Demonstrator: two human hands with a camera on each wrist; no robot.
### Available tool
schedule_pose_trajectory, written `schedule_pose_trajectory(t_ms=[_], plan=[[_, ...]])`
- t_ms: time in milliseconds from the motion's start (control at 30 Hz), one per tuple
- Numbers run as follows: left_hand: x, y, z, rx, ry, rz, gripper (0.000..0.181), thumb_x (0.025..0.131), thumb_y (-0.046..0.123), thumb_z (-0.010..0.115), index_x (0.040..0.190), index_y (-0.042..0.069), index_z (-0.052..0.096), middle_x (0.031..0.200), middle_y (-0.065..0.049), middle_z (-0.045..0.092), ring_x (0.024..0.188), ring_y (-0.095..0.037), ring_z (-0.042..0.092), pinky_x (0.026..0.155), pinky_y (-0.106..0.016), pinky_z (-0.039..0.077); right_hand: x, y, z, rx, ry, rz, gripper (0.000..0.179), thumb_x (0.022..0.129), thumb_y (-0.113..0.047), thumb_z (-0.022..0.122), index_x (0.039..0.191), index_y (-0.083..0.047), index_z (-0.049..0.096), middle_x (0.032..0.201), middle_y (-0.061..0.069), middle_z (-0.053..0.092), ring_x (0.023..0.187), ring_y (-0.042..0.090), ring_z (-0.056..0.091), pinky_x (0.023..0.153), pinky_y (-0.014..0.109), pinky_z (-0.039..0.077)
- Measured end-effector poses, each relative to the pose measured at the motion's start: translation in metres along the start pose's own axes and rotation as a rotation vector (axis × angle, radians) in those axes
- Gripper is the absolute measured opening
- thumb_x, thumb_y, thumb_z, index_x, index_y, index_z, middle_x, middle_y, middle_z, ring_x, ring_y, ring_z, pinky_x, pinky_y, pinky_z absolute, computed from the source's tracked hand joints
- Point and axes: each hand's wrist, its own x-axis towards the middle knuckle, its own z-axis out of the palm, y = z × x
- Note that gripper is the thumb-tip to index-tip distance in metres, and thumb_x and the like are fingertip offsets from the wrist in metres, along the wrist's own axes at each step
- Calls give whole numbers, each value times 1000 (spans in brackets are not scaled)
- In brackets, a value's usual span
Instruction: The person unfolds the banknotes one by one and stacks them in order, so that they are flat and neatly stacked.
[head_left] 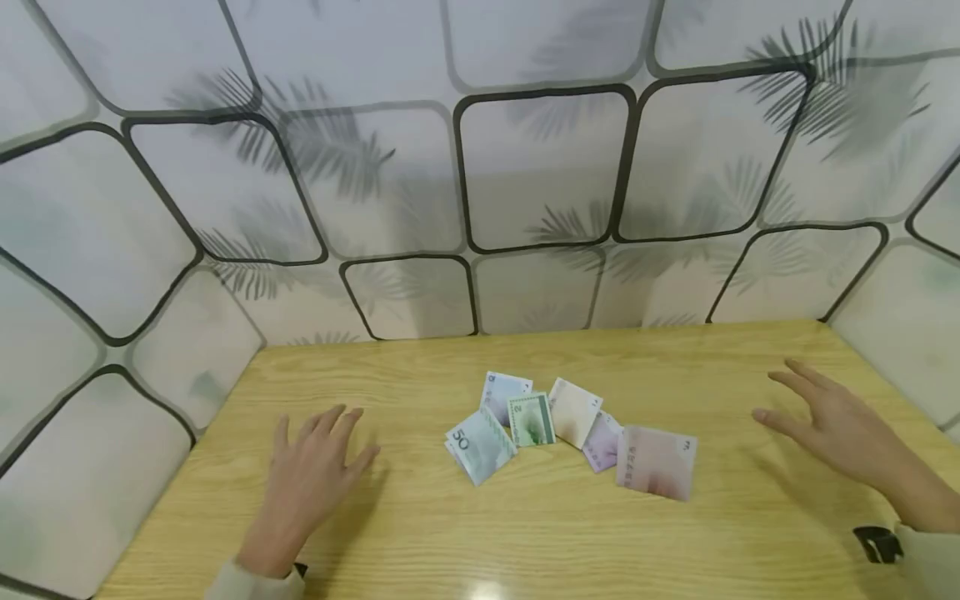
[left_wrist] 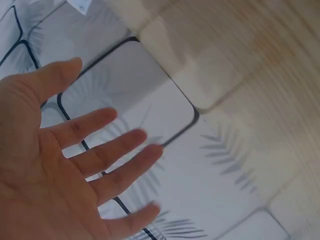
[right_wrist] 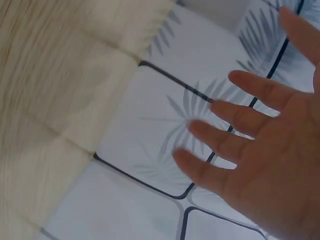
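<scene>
Several banknotes lie in a loose, partly overlapping row mid-table in the head view. At the left end is a grey-green note (head_left: pixel 481 446) marked 50, with a bluish note (head_left: pixel 505 393) behind it. Beside them are a small green note (head_left: pixel 532 419), a cream note (head_left: pixel 574 412), a purple note (head_left: pixel 602 442) and a pinkish note (head_left: pixel 657 462) at the right end. My left hand (head_left: pixel 313 479) hovers left of the notes, fingers spread and holding nothing. Well to their right, my right hand (head_left: pixel 836 429) is likewise spread and holds nothing; its palm shows in the right wrist view.
The light wood table (head_left: pixel 420 542) runs back to a wall (head_left: pixel 543 179) patterned with dark rounded outlines and grey leaves. Similar patterned panels stand along the left and right sides. Dark bands (head_left: pixel 877 544) show at the sleeve cuffs.
</scene>
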Motion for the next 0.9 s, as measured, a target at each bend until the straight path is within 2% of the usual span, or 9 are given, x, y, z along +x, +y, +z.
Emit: schedule_pose_trajectory(t_ms=[67,100,167,233,367,500,600,733,900], plan=[[3,6,-2,-59,3,-4,45,90,34,79,120,1,70,112,-22,71,79,-32,70,80,-55,56,1,-3,-2,38,39,-11,56,99,-30,67,127,17,55,127,45,52,96,57,61,77,65,52],[5,10,-2,-92,-3,-8,41,90,31,79,116,1,72,107,-22,72,68,-27,68,69,-47,58,1,-5,-3,55,47,-8,51,98,-27,69,122,16,59,117,41,59,86,52,64,68,57,55],[8,17,-4,-152,-36,-25,35,91,29,78,112,1,73,100,-20,73,50,-15,57,48,-33,51,1,-7,-5,93,59,7,42,97,-24,70,116,13,64,104,33,68,77,42,67,59,43,55],[9,24,-5,-206,-76,-53,33,93,28,76,111,1,73,99,-18,73,44,-9,46,41,-27,42,2,-9,-8,117,40,33,38,97,-23,70,114,12,66,100,26,70,85,42,67,60,41,55],[12,35,-6,-272,-83,-69,27,94,26,76,107,3,75,96,-13,74,50,-8,52,45,-27,46,4,-13,-10,160,-18,78,35,99,-22,68,115,10,67,101,21,71,87,34,67,64,41,54],[16,44,-8,-326,-50,-58,20,94,23,75,101,4,75,91,-9,74,67,-17,67,57,-35,56,4,-15,-11,223,-79,96,34,99,-20,68,117,9,66,105,19,71,85,12,66,67,33,53],[18,49,-9,-382,-60,-64,15,94,20,75,98,5,76,87,-6,74,70,-18,68,61,-37,57,4,-16,-10,287,-114,87,33,98,-17,69,118,9,65,108,18,71,84,-3,61,67,26,53],[20,54,-8,-444,-102,-87,10,94,18,74,94,8,76,85,-1,73,68,-11,64,61,-32,55,5,-19,-8,375,-147,53,32,99,-14,67,120,11,63,111,18,69,85,-4,61,68,25,55],[21,61,-7,-505,-122,-70,9,94,16,74,86,11,74,83,3,71,66,-7,60,59,-28,52,8,-21,-8,428,-175,26,32,100,-12,65,121,12,62,113,20,68,86,-2,63,69,28,56]])
